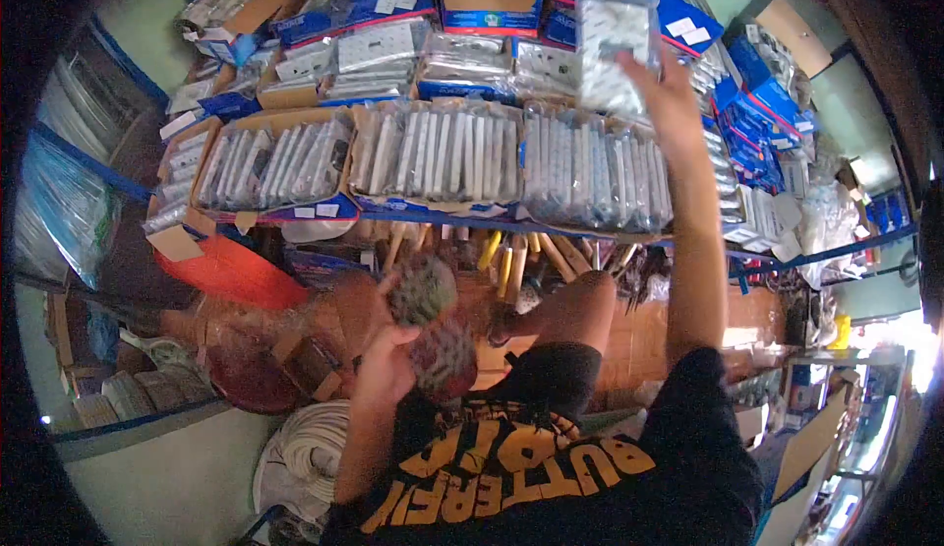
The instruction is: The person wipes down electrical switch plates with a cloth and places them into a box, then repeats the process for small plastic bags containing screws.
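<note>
My right hand (671,108) reaches up to the shelf and grips a flat white plate in a clear plastic bag (612,49), thumb across its front. This bagged plate stands upright over the back edge of a box of upright bagged plates (590,172). Lower down, close to my lap, my left hand (388,344) is closed around a roundish greenish pack (423,295). Below it is a darker reddish pack (442,354) against the same hand. Both packs are smeared by motion, and I cannot tell what is in them.
More open boxes of bagged plates (438,152) line the shelf, with further rows (359,15) behind. Wooden-handled tools (511,256) sit under the shelf edge. An orange-red sheet (236,271) hangs at left, above a coil of white cable (310,457). A glass-sided case (846,428) stands right.
</note>
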`<state>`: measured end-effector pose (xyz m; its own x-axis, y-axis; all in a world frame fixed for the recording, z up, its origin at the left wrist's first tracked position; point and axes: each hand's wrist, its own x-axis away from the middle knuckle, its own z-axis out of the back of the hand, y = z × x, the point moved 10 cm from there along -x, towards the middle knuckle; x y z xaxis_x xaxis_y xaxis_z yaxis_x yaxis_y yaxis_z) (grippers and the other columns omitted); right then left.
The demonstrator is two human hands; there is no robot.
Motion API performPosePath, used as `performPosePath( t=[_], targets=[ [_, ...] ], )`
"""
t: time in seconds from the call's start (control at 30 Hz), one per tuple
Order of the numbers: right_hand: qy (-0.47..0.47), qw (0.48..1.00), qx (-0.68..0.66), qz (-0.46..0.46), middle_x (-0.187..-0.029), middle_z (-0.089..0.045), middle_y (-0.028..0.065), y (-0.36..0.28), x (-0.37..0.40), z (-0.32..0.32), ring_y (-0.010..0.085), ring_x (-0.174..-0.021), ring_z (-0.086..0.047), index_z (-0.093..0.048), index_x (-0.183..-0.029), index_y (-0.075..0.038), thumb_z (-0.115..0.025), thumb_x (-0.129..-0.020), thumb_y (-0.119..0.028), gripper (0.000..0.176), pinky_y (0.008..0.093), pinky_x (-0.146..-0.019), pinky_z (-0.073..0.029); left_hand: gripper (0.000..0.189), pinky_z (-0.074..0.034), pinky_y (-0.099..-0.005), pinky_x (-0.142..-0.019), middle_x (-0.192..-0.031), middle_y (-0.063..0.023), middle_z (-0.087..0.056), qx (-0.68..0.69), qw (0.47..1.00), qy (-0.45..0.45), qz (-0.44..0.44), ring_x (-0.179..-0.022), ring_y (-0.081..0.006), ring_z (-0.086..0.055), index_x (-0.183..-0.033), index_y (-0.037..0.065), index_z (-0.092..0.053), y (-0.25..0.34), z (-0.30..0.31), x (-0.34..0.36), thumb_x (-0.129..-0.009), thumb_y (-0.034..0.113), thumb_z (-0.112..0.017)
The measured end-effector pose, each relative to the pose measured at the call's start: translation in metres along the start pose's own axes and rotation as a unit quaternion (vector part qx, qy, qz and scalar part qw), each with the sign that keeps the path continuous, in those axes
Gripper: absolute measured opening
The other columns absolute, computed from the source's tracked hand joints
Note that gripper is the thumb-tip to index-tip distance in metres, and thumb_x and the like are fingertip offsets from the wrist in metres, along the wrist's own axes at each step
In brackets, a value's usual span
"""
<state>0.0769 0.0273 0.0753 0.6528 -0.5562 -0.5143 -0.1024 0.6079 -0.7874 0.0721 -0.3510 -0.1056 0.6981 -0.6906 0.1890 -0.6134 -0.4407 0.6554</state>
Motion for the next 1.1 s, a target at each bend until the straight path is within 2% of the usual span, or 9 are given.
performPosePath(
  t=[0.13,0.27,0.4,0.43,0.57,0.73,0.8,1.0,1.1],
  targets=[
    [0.011,0.953,-0.222,-0.204,-0.11,-0.06,0.0105,-0.001,0.123,-0.041,0.0179,-0.097,-0.061,-0.049,-0.122,0.001,-0.056,-0.093,-0.02,0.036,0.0326,-0.082,-0.051,0.071,-0.04,-0.0426,-0.1,-0.134,-0.0157,-0.043,-0.123,0.977,-0.012,-0.176,-0.12,-0.0272,-0.047,-0.142,0.005,-0.027,0.039,-0.052,-0.012,-0.079,0.004,-0.06],
    [-0.033,0.982,-0.138,-0.126,-0.121,-0.053,0.0127,-0.039,0.195,-0.072,0.023,-0.108,-0.055,-0.045,-0.126,0.001,-0.046,-0.097,-0.018,0.034,0.0331,-0.09,-0.047,0.062,-0.026,-0.0544,-0.106,-0.134,-0.0325,-0.035,-0.704,0.649,-0.067,-0.282,-0.125,-0.0489,-0.035,-0.138,-0.009,-0.025,0.008,-0.122,-0.006,-0.085,0.006,-0.054],
    [-0.012,0.92,-0.312,-0.236,-0.125,-0.05,0.0089,-0.043,0.227,-0.087,0.0176,-0.114,-0.046,-0.039,-0.133,0.001,-0.031,-0.102,-0.03,0.045,0.0308,-0.1,-0.033,0.051,-0.015,-0.0628,-0.105,-0.137,-0.0407,-0.019,-0.715,0.595,-0.038,-0.365,-0.129,-0.055,-0.02,-0.121,-0.016,-0.039,0.006,-0.146,-0.004,-0.087,0.019,-0.054],
    [-0.04,0.923,-0.321,-0.207,-0.127,-0.048,0.0092,-0.053,0.223,-0.089,0.0177,-0.117,-0.044,-0.038,-0.134,0.001,-0.03,-0.102,-0.03,0.045,0.0306,-0.101,-0.032,0.047,-0.027,-0.0593,-0.1,-0.126,-0.0402,-0.034,-0.742,0.552,0.011,-0.379,-0.119,-0.0531,-0.035,-0.113,-0.015,-0.044,0.009,-0.149,-0.003,-0.087,0.023,-0.054],
    [-0.073,0.973,-0.171,-0.137,-0.132,-0.045,0.0099,-0.067,0.22,-0.078,0.0173,-0.12,-0.041,-0.035,-0.137,-0.001,-0.028,-0.103,-0.034,0.048,0.0296,-0.102,-0.03,0.041,-0.039,-0.0493,-0.075,-0.089,-0.0257,-0.052,-0.631,0.611,0.017,-0.477,-0.083,-0.042,-0.05,-0.107,-0.01,-0.05,0.048,-0.179,-0.024,-0.088,0.026,-0.055],
    [0.023,0.942,-0.25,-0.224,-0.133,-0.044,0.0098,-0.059,0.226,-0.061,0.0169,-0.122,-0.041,-0.032,-0.139,-0.003,-0.028,-0.103,-0.034,0.048,0.0289,-0.102,-0.032,0.028,-0.039,-0.0488,-0.076,-0.091,-0.024,-0.053,-0.622,0.631,-0.057,-0.46,-0.083,-0.0403,-0.051,-0.098,-0.004,-0.052,0.048,-0.204,-0.017,-0.091,0.023,-0.052],
    [0.053,0.934,-0.24,-0.259,-0.134,-0.044,0.0097,-0.05,0.232,-0.054,0.0169,-0.122,-0.041,-0.032,-0.14,-0.004,-0.028,-0.103,-0.034,0.048,0.0286,-0.102,-0.033,0.033,-0.038,-0.0516,-0.082,-0.105,-0.0286,-0.052,-0.687,0.64,-0.106,-0.327,-0.095,-0.045,-0.049,-0.107,-0.004,-0.051,0.003,-0.188,-0.008,-0.09,0.024,-0.052],
    [0.083,0.87,-0.404,-0.272,-0.126,-0.05,0.0102,-0.033,0.238,-0.058,0.0212,-0.111,-0.053,-0.036,-0.133,-0.005,-0.04,-0.1,-0.034,0.045,0.0346,-0.092,-0.046,0.054,-0.028,-0.0587,-0.097,-0.128,-0.0327,-0.04,-0.713,0.595,-0.101,-0.356,-0.117,-0.0527,-0.037,-0.135,-0.004,-0.037,-0.024,-0.153,0.014,-0.09,0.023,-0.05],
    [0.061,0.889,-0.398,-0.216,-0.123,-0.052,0.0102,-0.041,0.235,-0.062,0.022,-0.109,-0.055,-0.036,-0.13,-0.006,-0.037,-0.1,-0.036,0.042,0.036,-0.089,-0.048,0.045,-0.038,-0.048,-0.093,-0.119,-0.0313,-0.049,-0.707,0.688,-0.025,-0.16,-0.109,-0.0488,-0.046,-0.127,-0.008,-0.042,-0.008,-0.12,-0.009,-0.094,0.023,-0.045]
  ],
)
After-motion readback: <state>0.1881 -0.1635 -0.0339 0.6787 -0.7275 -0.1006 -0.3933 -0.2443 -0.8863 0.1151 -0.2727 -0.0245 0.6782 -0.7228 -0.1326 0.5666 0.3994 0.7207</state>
